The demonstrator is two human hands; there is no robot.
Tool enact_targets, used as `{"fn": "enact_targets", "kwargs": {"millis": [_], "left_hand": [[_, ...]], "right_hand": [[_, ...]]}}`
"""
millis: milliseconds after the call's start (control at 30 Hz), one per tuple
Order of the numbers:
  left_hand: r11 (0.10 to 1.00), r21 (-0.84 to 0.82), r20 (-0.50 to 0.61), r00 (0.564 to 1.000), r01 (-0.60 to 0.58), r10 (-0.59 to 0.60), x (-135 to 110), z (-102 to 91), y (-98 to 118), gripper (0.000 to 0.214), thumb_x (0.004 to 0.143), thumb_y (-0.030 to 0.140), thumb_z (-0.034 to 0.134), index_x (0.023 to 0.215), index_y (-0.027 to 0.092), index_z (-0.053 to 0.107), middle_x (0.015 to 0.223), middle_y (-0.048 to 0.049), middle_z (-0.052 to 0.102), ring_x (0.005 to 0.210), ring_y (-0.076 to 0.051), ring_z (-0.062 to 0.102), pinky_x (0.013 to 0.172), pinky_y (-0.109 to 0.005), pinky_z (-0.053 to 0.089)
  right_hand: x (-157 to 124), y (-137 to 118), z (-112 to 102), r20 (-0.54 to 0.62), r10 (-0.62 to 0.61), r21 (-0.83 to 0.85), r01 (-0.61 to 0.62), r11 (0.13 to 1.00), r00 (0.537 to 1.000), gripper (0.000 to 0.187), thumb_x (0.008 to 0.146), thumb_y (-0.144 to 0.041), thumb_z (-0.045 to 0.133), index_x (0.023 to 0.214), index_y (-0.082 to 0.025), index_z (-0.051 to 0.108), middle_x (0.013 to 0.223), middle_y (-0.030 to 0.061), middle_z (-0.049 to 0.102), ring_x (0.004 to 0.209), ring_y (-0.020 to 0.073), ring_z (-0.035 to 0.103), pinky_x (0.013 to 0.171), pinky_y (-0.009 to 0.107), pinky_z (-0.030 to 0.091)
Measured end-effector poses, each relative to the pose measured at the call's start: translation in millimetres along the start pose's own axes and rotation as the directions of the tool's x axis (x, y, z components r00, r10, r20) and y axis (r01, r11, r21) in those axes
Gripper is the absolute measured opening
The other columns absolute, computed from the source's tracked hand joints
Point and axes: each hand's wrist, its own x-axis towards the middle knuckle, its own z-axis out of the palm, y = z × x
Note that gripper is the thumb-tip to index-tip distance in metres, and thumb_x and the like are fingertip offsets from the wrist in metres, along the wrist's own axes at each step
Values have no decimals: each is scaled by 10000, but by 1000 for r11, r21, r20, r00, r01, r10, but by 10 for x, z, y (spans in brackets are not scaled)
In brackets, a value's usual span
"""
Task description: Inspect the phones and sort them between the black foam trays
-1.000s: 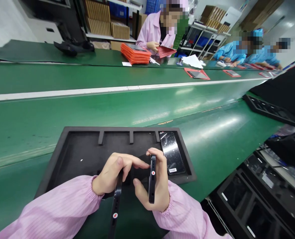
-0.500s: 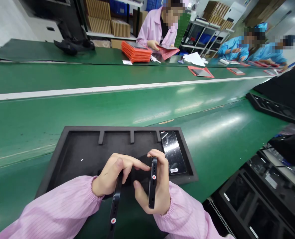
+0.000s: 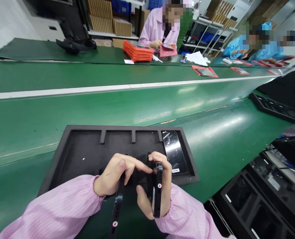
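My left hand (image 3: 114, 174) holds a dark smartphone (image 3: 116, 209) on edge, a round white sticker with a red mark on its end. That hand's index finger stretches right and touches a second smartphone (image 3: 158, 191) near its top. This second phone stands on edge in my right hand (image 3: 166, 186), fingers wrapped behind it and thumb apart on the near side. Its end carries the same kind of sticker. Behind both hands lies a black foam tray (image 3: 70, 142) with dividers. In its right slot rests a third phone (image 3: 174, 151), screen up, with a small white label.
Beyond the green bench (image 3: 107, 109), a person in pink (image 3: 151, 28) handles a red pouch by a stack of red pouches (image 3: 137, 51). Two people in blue sit farther right. More black trays (image 3: 252, 205) with phones stand at the lower right.
The phone in my right hand has turned, so part of its screen face now shows, and it sits slightly right and lower. My left index finger still touches it. The view has shifted slightly.
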Motion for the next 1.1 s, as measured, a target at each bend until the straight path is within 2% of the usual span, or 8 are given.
{"fn": "enact_targets", "kwargs": {"millis": [267,467,600,700,800,967,1033,1100], "left_hand": [[1000,8,3,1000,-12,12,2,-2,-4,721,985,570,273,397,184,433,923,-82,776,703,-209,720,658,-300,547],[1000,-11,-8,1000,-2,1,-13,-3,-15,716,981,576,282,400,188,437,947,-96,772,701,-213,716,656,-307,537],[998,-70,-22,1000,4,-5,-53,-24,-108,698,983,574,293,423,186,442,824,-95,770,724,-213,701,680,-317,513],[984,-176,-134,990,6,-30,-50,-32,-193,684,983,568,313,425,195,442,471,-43,581,481,-152,539,520,-300,403],[954,-301,-296,951,-1,-92,3,-40,-221,681,993,537,306,407,200,386,349,22,334,359,-102,282,443,-298,239],[932,-361,-352,924,13,-149,63,-71,-59,647,982,522,353,419,205,389,367,27,332,378,-100,279,457,-318,205],[932,-362,-341,927,26,-158,32,-67,34,651,992,514,334,423,206,401,373,29,328,382,-101,282,464,-318,213],[931,-363,-321,932,44,-170,-20,-49,111,671,998,526,305,414,209,401,363,30,314,375,-103,276,470,-319,227]], "right_hand": [[-5,-4,-5,-1,33,4,-33,999,999,608,724,-231,572,1304,-212,393,1145,113,455,1081,277,486,918,469,463],[53,-45,-69,79,80,7,-81,997,994,656,695,-223,573,1317,-210,367,1141,109,468,1037,266,518,858,437,503],[68,-51,-89,93,88,29,-91,995,992,652,680,-213,559,1303,-199,365,1127,101,474,1029,249,525,888,426,506],[60,-41,-67,103,80,29,-83,996,991,663,678,-207,560,1310,-191,359,1138,105,477,1037,250,530,926,445,490],[83,-50,-12,104,40,48,-45,998,994,678,682,-208,569,1323,-186,348,1161,113,467,1049,255,531,939,460,474],[210,-194,77,162,-80,94,65,993,984,675,688,-215,602,1316,-198,354,1150,111,453,1080,272,514,933,470,463],[247,-276,101,226,-96,156,62,986,969,661,717,-249,628,1319,-203,359,1151,110,457,1077,273,520,932,471,461],[257,-347,130,279,-95,246,24,969,956,666,764,-376,680,1324,-209,359,1133,104,467,1026,263,544,907,461,476]]}}
